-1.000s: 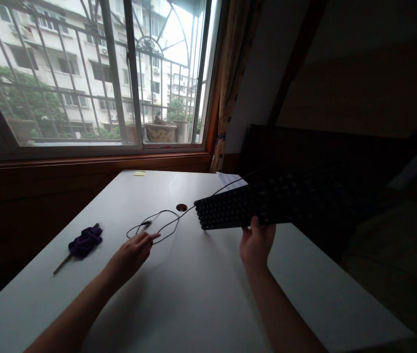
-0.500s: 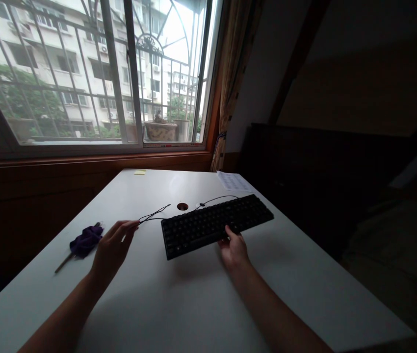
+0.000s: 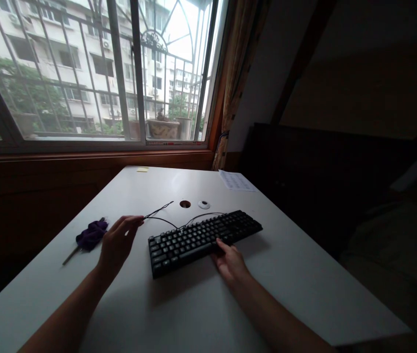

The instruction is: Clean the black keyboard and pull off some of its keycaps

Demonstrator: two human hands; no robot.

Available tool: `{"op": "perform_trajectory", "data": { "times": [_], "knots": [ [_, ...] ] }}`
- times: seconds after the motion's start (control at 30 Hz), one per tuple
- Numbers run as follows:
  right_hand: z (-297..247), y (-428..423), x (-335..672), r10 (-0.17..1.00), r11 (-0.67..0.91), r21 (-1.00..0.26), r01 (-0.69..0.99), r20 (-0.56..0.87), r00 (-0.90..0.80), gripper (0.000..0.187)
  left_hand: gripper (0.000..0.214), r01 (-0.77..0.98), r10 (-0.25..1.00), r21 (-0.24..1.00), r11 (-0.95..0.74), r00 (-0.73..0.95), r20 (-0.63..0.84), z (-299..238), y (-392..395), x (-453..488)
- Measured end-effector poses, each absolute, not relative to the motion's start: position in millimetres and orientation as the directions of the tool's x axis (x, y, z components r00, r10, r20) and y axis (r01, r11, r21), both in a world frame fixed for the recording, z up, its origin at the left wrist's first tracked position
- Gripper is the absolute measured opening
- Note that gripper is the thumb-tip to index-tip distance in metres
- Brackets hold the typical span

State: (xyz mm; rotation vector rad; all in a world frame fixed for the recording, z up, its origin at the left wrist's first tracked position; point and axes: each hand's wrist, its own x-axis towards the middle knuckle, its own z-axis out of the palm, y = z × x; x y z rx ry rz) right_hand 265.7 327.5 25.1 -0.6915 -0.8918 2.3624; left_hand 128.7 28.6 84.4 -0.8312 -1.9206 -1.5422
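A black computer keyboard (image 3: 201,241) is held tilted just above the white table (image 3: 179,314), its shadow falling beneath it. My right hand (image 3: 229,260) grips its near edge, thumb on top and fingers underneath. Between the fingertips of my left hand (image 3: 122,240) is a pinched, looped black cable (image 3: 160,210), which runs on behind the keyboard's far edge. The cable's plug cannot be made out. Left of my left hand lies a folded purple umbrella (image 3: 92,235), apart from it.
Beyond the keyboard the tabletop has a round cable hole (image 3: 185,204), with a white round cover (image 3: 204,205) beside it. Printed paper (image 3: 237,181) lies at the back right edge, and a yellow sticky note (image 3: 143,169) at the back left. A barred window stands behind.
The keyboard has come down and nearer to me with my right hand, uncovering the white cover. My left hand keeps its pinch on the cable and has shifted slightly right.
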Motion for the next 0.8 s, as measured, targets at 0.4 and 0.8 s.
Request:
{"op": "perform_trajectory", "data": {
  "times": [0.4,0.8],
  "knots": [
    [64.3,309.6,346.4,0.054,-0.62,-0.7,0.354,-0.488,-0.871,0.022,0.014,0.698,0.132,0.714,0.059,-0.714,0.687,92.8,33.8,143.1],
    [103.2,292.3,309.7,0.125,0.468,-0.874,-0.133,0.214,-0.969,0.053,0.017,0.957,0.361,0.275,0.087,-0.288,0.887,81.4,37.1,141.7]
  ]
}}
